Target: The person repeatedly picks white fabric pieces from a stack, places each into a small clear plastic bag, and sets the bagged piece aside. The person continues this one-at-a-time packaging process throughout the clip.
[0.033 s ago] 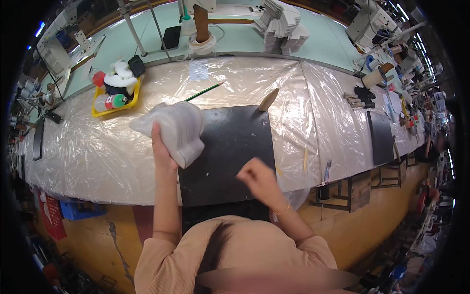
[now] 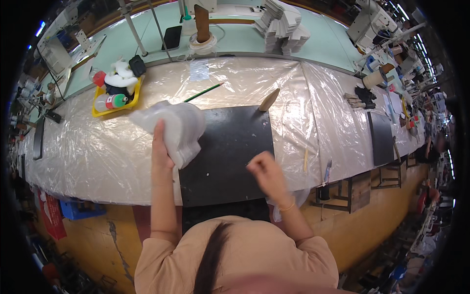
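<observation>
A thick stack of white, soft-looking cut pieces [image 2: 183, 130] is gripped in my left hand [image 2: 161, 147], tilted above the left edge of a black mat [image 2: 230, 161]. The stack's layered side faces right. My right hand [image 2: 270, 177], fingers curled in, hovers over the mat's front right part, apart from the stack. Whatever its fingers may pinch is hidden. A tiny pale scrap [image 2: 207, 174] lies on the mat between both hands. At the mat's far right corner stands a pointed wooden tool [image 2: 269, 100].
Clear plastic covers the table [image 2: 98, 161]. A green pencil [image 2: 203, 92] lies beyond the mat. A yellow basket [image 2: 115, 111] with a bottle stands at left. Behind are a phone [image 2: 172, 37], a tape roll [image 2: 201, 45] and stacked white pieces [image 2: 281, 24]. A marker [image 2: 327, 171] lies at right.
My right hand has shifted slightly right, away from the stack. My left hand and the white stack have tilted a little and otherwise stayed in place.
</observation>
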